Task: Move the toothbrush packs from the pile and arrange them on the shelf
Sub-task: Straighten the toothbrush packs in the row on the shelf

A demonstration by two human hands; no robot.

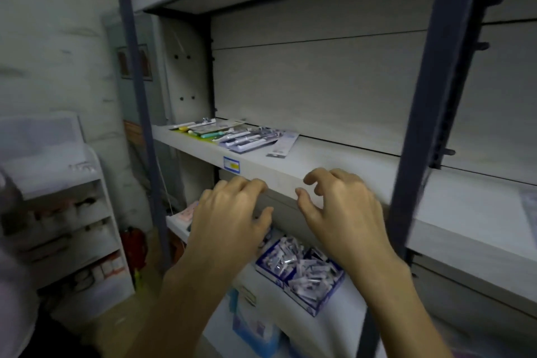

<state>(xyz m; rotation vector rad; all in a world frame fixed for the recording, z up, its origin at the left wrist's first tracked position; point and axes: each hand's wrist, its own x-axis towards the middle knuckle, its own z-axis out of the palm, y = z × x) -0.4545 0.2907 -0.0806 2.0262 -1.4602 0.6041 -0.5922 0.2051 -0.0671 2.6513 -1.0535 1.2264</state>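
At shelf [290,171] front edge | left hand [232,218] and right hand [345,212] held loosely curled, nothing grasped | toothbrush packs [238,136] laid up-left, long axes slanted leftward, left hand nearer.

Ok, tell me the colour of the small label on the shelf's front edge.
The label is white with a blue border and a yellow patch, seen in the head view.

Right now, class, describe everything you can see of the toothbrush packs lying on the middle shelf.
The toothbrush packs lie flat in an overlapping row at the left end of the pale grey shelf, near its back. They look like card-backed clear blister packs, some green and yellow, some white and blue, with brushes showing through. One slim pack sits apart at the right, angled toward the front edge. Neither of the hands touches them; print is too blurred to read.
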